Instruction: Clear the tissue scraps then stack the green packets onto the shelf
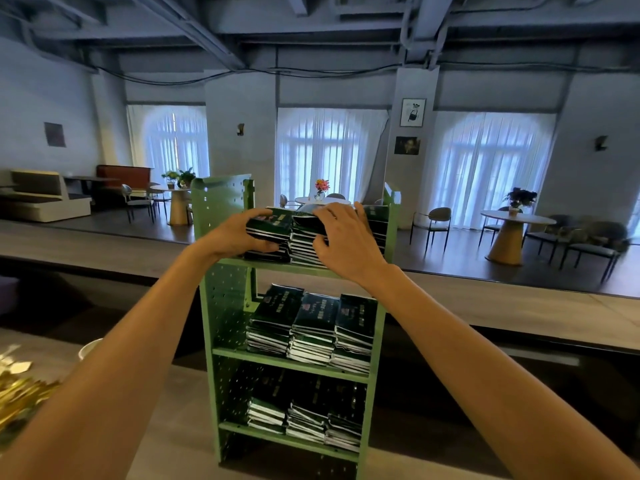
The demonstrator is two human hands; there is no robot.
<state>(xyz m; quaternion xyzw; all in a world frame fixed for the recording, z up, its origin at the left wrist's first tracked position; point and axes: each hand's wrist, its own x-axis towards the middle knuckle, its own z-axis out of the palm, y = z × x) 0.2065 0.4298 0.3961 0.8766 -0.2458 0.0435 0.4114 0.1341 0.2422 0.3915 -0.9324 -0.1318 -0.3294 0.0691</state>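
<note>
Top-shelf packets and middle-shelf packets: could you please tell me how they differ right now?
The left hand and right hand grip the top-shelf packets; nothing touches the middle-shelf packets. Hands partly hide the top-shelf packets; the middle-shelf packets show three whole stacks. Both are dark green, stacked on the green shelf.

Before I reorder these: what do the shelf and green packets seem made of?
Shelf: probably painted sheet metal, matte pale green; thin panels perforated with small holes. Green packets: likely glossy foil or plastic film; dark faces catch light, silvery edges show.
</note>
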